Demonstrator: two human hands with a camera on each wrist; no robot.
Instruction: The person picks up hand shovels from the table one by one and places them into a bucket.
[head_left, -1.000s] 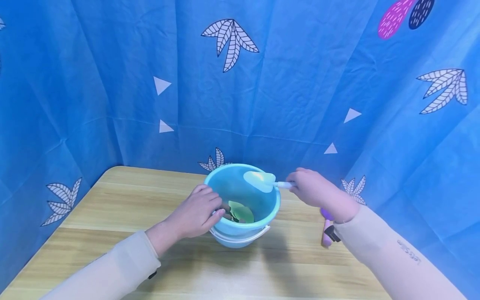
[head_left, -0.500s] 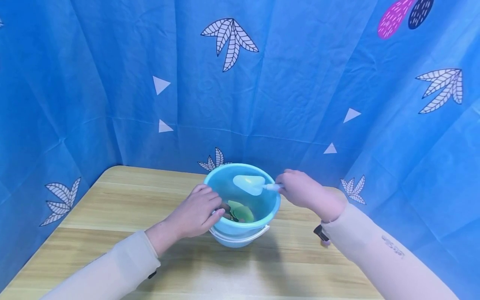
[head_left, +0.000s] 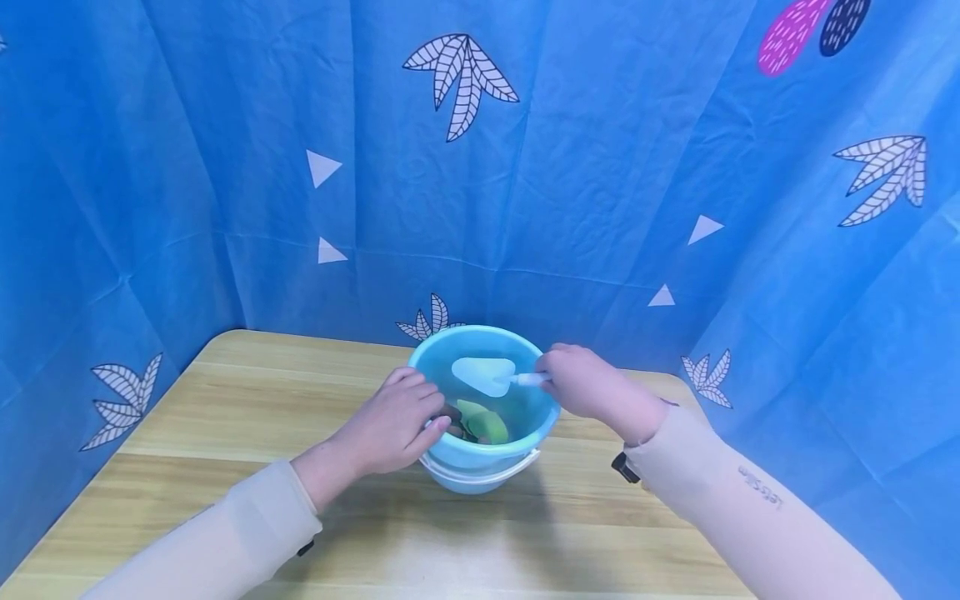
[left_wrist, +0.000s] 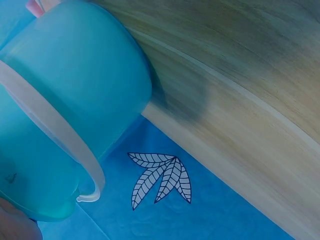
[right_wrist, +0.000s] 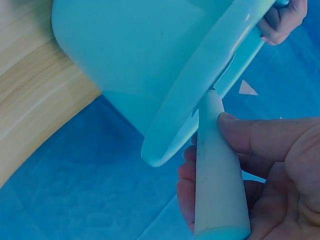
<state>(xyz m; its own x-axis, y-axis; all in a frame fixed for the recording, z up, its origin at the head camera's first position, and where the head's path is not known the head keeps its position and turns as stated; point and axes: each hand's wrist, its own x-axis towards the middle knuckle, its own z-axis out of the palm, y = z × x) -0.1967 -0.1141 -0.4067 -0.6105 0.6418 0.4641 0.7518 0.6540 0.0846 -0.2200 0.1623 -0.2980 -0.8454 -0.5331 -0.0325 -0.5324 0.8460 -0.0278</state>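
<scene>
A light blue bucket (head_left: 480, 456) stands on the wooden table, with green and brown pieces (head_left: 482, 423) at its bottom. My left hand (head_left: 397, 421) grips the bucket's left rim, fingers curled over the edge. The right hand (head_left: 588, 387) holds a pale blue toy shovel by its handle; the shovel's blade (head_left: 483, 375) hangs inside the bucket's opening, above the pieces. In the right wrist view, fingers and thumb wrap the white handle (right_wrist: 217, 170) beside the rim. The left wrist view shows the bucket's side (left_wrist: 95, 65) and a bit of the left hand (left_wrist: 17, 222).
The bucket's white carrying handle (head_left: 483, 478) hangs down at its front. A wooden table (head_left: 300, 375) extends around the bucket. Behind and beside it hangs a blue patterned cloth (head_left: 600, 167).
My right hand has moved left, carrying the shovel blade from over the right rim to above the bucket's middle. The purple tool on the right has become hidden behind the right arm. My left hand stays put.
</scene>
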